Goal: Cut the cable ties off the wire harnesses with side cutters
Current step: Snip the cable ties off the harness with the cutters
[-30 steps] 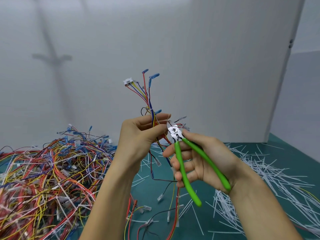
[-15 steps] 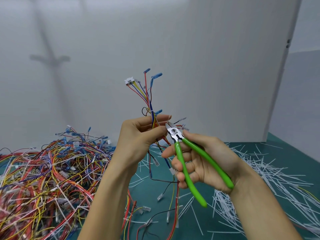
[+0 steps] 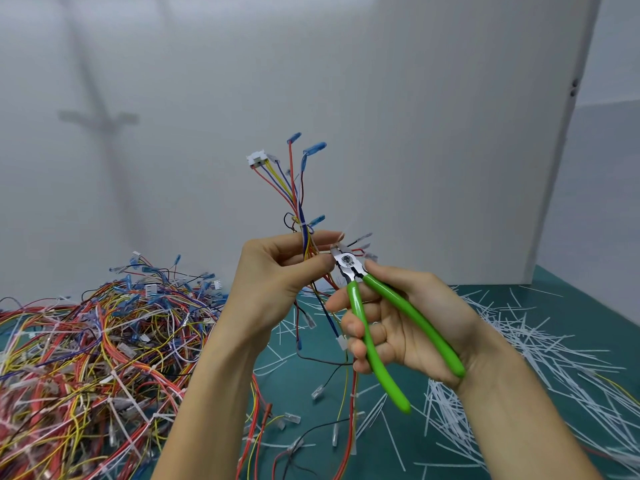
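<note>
Above the table (image 3: 585, 299), left hand (image 3: 277, 275) pinches harness (image 3: 298, 199); right hand (image 3: 412, 320) grips side cutters (image 3: 358, 308), tips close enough to nick wires

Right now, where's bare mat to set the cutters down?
Barest: the far-right mat between the white wall panel and the cut ties. A thinly littered strip sits under the right hand, beside wires hanging from the held harness. Left: buried under the harness heap.

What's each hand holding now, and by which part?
Left hand pinches the wire harness mid-bundle. Right hand grips the side cutters by the green handles.
</note>
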